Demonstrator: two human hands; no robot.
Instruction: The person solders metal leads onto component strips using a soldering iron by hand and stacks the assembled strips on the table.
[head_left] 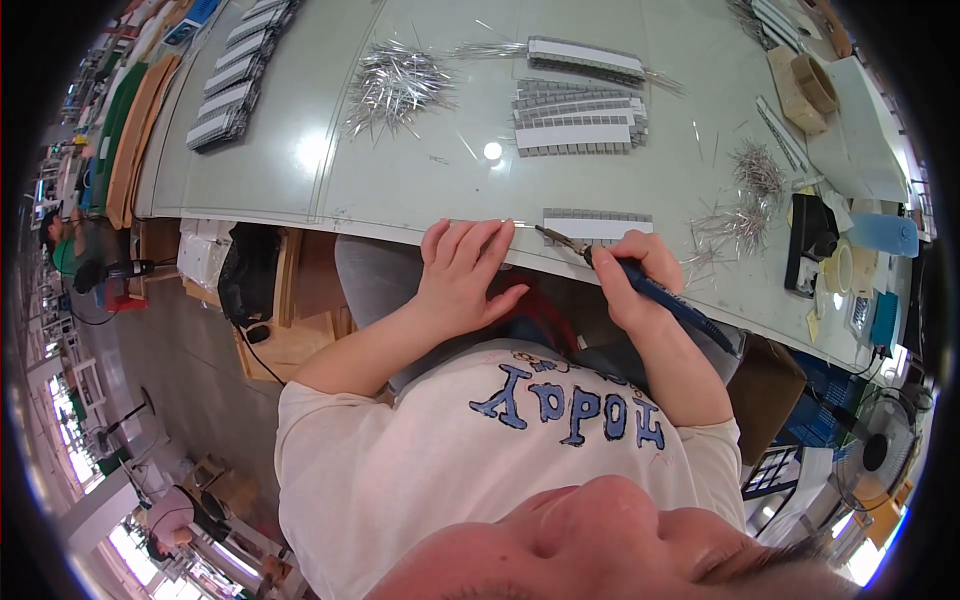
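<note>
My left hand [463,262] rests at the table's front edge. Its fingers lie bent over the edge and its thumb stands apart. A thin silvery pin or wire [521,225] shows by its fingertips; how far it runs under them is hidden. My right hand [640,278] is closed round a slim dark-blue-handled tool [680,308]. The tool's narrow metal nose points left, with its dark tip close to the left fingertips; its exact kind is unclear. Just beyond the nose lies a grey-and-white segmented strip [597,222], partly covered by the right hand.
Stacked segmented strips [575,128] lie farther back, more [222,118] at the far left. A heap of silvery pins [400,85] spreads mid-table, smaller heaps [757,170] at right. Tape roll [814,82], blue bottle [884,234] and black tool holder [811,240] crowd the right side.
</note>
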